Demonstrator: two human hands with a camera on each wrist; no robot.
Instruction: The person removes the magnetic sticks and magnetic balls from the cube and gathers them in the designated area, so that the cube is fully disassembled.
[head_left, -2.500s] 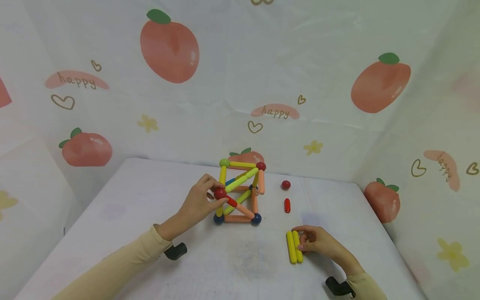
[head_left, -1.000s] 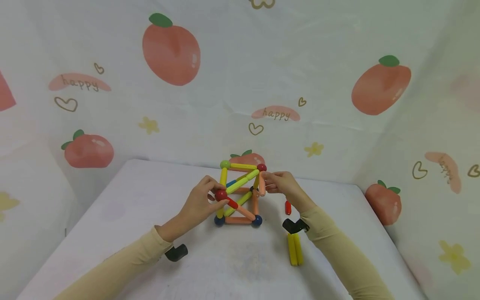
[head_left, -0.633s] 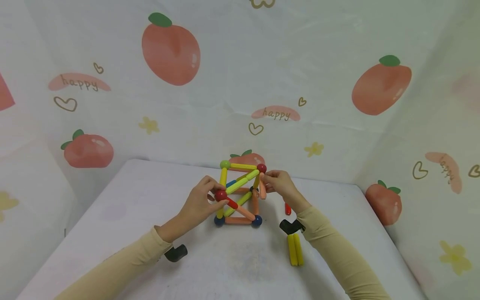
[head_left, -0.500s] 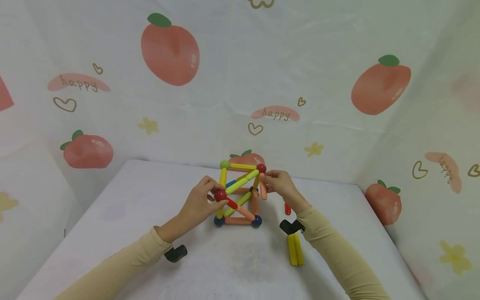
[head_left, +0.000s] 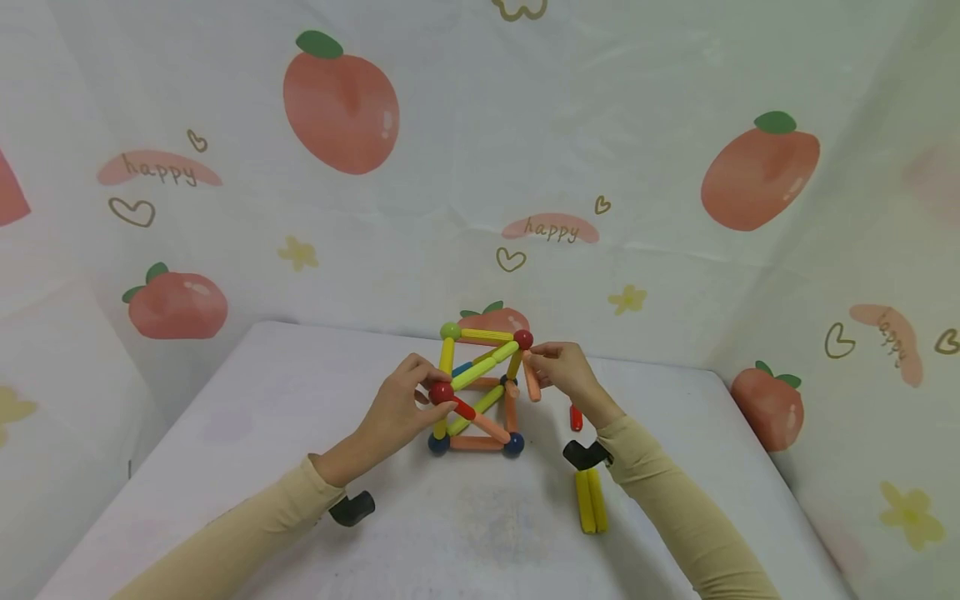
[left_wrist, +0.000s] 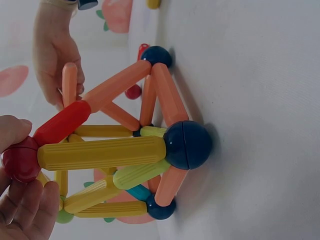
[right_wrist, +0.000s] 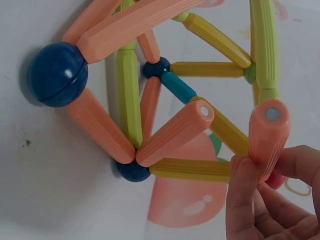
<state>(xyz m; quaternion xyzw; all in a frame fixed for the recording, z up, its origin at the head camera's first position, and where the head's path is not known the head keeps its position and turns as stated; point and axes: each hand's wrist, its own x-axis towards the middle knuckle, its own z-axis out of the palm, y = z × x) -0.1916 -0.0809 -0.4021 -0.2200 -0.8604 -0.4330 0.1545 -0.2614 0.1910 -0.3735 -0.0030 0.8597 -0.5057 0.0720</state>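
A frame of magnetic rods and balls stands on the table [head_left: 420, 542]. My left hand [head_left: 386, 414] pinches the red ball [head_left: 441, 392] at its upper front left corner; a red rod [left_wrist: 62, 121] and a yellow rod [left_wrist: 102, 153] meet that ball. With thumb and fingers my right hand [head_left: 570, 371] holds a salmon rod [head_left: 532, 382], whose upper end is at the back right red ball [head_left: 522, 339]. Its lower end points freely down and outward, a metal tip [right_wrist: 272, 114] showing. Another salmon rod [right_wrist: 175, 132] slants up from a blue ball [right_wrist: 133, 170], its far end free.
Two yellow rods [head_left: 591, 502] lie side by side at the right front. Behind them is a short red rod [head_left: 576, 417], partly covered by the right wrist. A loose red ball [left_wrist: 133, 92] shows beyond the frame in the left wrist view. Printed cloth hangs around the table.
My right hand has gone from the two yellow rods to the hanging salmon rod. That rod's lower end has swung out to the right. My left hand stays on the red ball.
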